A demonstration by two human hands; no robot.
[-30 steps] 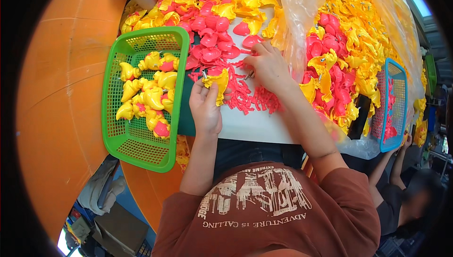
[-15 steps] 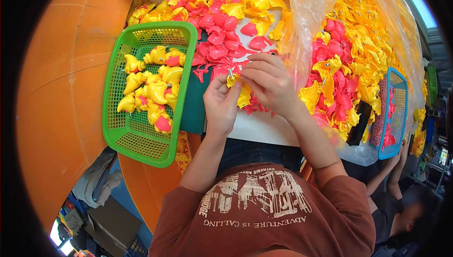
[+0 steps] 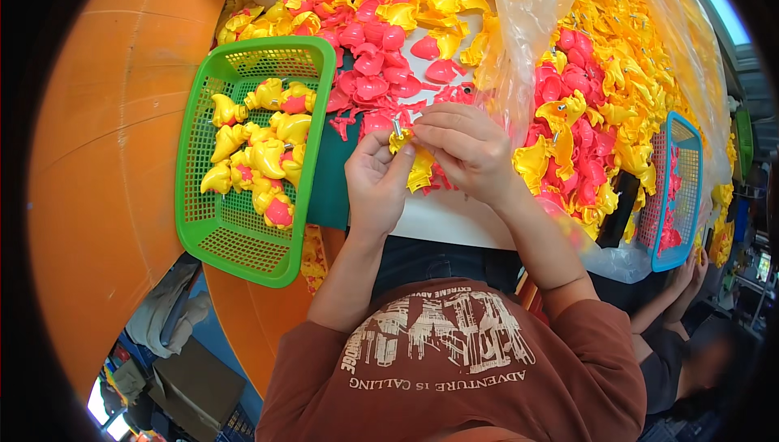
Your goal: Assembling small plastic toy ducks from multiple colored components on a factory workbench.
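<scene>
Between my two hands, over the near edge of the white tabletop, is a yellow plastic toy part with a small metal pin standing up from it. My left hand pinches the part between thumb and fingers. From the other side my right hand is closed, its thumb and fingertips pressed together beside the pin; whether they also hold something small is hidden. Beyond my hands lies a heap of pink shell pieces.
A green basket on the left holds several yellow-and-pink toy figures. Yellow shells pile up at the right, by a clear plastic bag. A blue basket stands at the far right, near another person's hands.
My hands stay in nearly the same place around the yellow part. The whole view has shifted slightly. At the far right, the other person's hands have moved a little lower.
</scene>
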